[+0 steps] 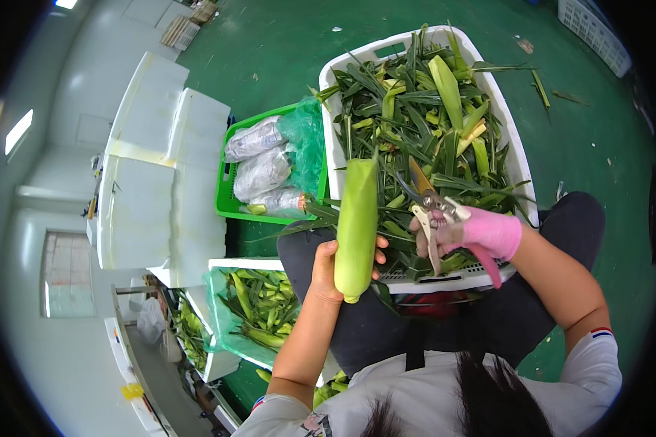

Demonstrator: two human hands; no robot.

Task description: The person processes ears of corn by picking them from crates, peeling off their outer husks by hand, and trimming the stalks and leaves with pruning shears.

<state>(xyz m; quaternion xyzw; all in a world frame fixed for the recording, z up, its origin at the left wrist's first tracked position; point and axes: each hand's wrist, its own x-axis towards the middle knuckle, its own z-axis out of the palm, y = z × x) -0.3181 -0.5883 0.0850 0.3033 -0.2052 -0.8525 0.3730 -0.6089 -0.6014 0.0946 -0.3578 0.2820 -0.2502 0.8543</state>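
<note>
An ear of corn in its pale green husk stands nearly upright in my bare left hand, with the fingers wrapped round its lower part. Its trimmed butt end points down toward me. My right hand, in a pink glove, grips a pair of pruning shears just right of the corn. The blades of the shears point up and left, apart from the ear. Under both hands is a white plastic basket heaped with cut corn leaves. A larger husk piece lies on the heap.
Left of the basket, a green crate holds several wrapped packs and green plastic film. Nearer me is a lined foam box of green corn ears. White foam boxes stand stacked further left. My legs flank the basket.
</note>
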